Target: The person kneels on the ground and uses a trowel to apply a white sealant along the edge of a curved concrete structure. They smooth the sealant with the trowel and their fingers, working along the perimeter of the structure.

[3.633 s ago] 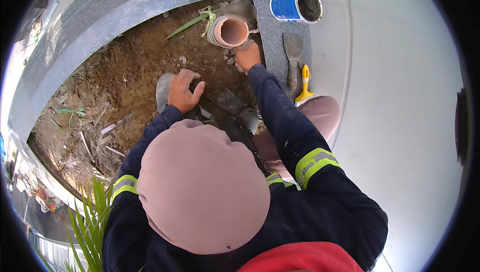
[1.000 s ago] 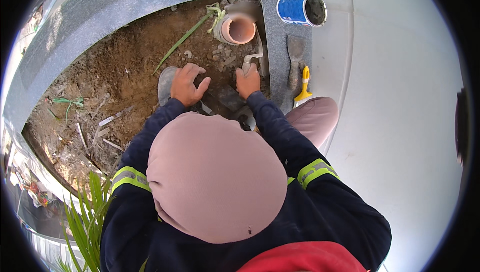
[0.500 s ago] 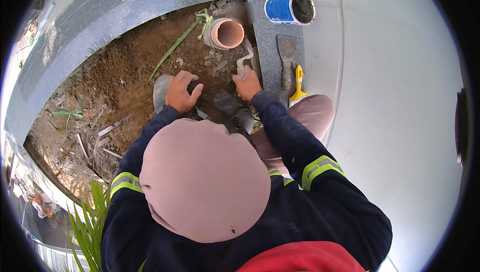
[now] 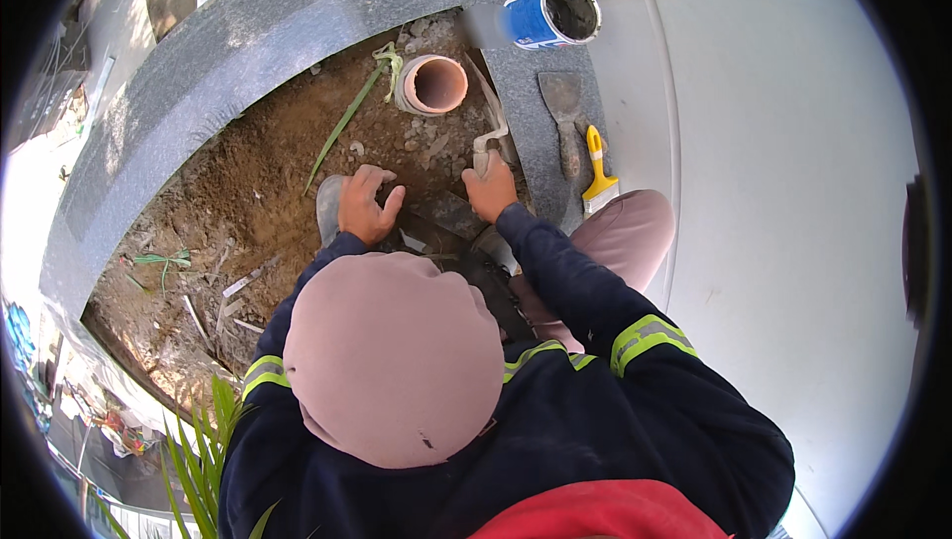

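Right hand (image 4: pixel 490 187) has slid back from the pipe (image 4: pixel 438 86), gripping a trowel (image 4: pixel 499 125) along the dirt bed (image 4: pixel 258 182) right edge, probably for reach, left hand (image 4: pixel 367 207) kinda half-open, empty-looking, maybe for balance.

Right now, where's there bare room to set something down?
Widest: the pale floor, right of the blue can, scraper and yellow brush. The curved grey stone along the soil's upper-left edge is bare too. Crowded: the stone strip around those three, and beside the clay pipe, where the right hand holds the trowel.

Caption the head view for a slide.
Right hand holding a trowel near an open pipe in a soil bed.
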`<state>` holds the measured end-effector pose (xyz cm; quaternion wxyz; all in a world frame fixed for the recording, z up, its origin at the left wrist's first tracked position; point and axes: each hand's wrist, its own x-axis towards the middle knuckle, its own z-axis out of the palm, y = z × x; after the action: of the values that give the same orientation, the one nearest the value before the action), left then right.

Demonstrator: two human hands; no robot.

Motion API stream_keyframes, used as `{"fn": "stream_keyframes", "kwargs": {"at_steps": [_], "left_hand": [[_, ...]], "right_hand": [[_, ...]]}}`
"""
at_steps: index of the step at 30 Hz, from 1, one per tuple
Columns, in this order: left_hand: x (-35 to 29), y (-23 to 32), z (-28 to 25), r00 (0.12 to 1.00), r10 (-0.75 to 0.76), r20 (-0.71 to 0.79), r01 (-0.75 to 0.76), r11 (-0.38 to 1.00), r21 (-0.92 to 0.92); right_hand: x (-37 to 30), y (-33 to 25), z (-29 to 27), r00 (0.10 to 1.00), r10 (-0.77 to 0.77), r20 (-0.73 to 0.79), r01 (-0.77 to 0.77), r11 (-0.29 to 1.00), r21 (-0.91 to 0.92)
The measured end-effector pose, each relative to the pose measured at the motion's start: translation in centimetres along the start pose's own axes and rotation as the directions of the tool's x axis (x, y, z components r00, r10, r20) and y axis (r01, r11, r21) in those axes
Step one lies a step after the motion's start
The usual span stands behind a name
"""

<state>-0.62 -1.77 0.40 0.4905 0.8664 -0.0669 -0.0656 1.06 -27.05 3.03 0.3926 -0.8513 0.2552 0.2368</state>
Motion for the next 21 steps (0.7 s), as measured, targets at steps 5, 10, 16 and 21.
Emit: {"fn": "stream_keyframes", "kwargs": {"at_steps": [5, 10, 16, 21], "left_hand": [[0.2, 0.1, 0.5, 1.0, -0.01, 0.003, 0.01, 1.0, -0.021], [0.2, 0.0, 0.7, 1.0, 0.012, -0.023, -0.012, 1.0, 0.009], [0.1, -0.1, 0.4, 1.0, 0.008, -0.012, -0.008, 1.0, -0.001], [-0.1, 0.0, 0.0, 1.0, -0.018, -0.019, 0.018, 1.0, -0.009]], "right_hand": [[6.9, -2.7, -1.3, 0.996, -0.093, 0.004, 0.093, 0.995, -0.029], [8.5, -4.9, -3.8, 0.964, -0.175, 0.201, 0.211, 0.961, -0.179], [8.7, -9.9, -10.3, 0.841, -0.315, 0.44, 0.511, 0.731, -0.452], [6.7, -12.5, -10.8, 0.877, -0.308, 0.368, 0.472, 0.693, -0.545]]}}
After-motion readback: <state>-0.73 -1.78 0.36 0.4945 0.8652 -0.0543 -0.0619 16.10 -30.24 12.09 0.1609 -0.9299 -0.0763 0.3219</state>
